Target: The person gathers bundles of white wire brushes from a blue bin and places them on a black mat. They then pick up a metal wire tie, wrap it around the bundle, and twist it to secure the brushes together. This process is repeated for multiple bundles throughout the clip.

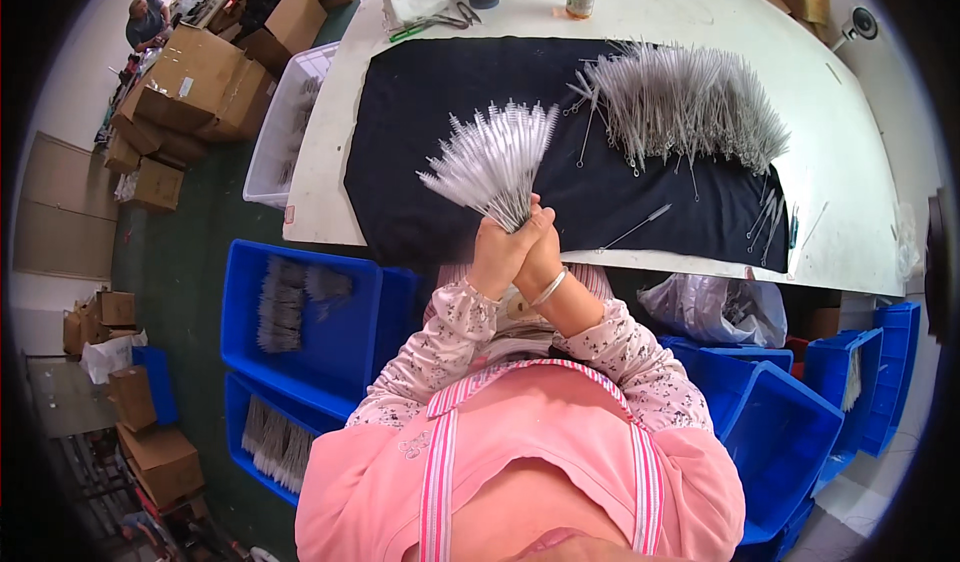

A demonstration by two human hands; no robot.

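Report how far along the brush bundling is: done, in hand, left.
Done: brushes already lie in the blue bins at the person's left. In hand: both hands, left and right, clasp one fanned bundle of brushes over the black cloth. Left: a large loose pile on the cloth, plus a few strays near its right edge.

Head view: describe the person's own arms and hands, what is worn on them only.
Both forearms wear long pale pink sleeves with a small dark floral print, gathered at the cuffs. The right hand has a plain silver bangle at its wrist; the left hand is bare, without gloves.
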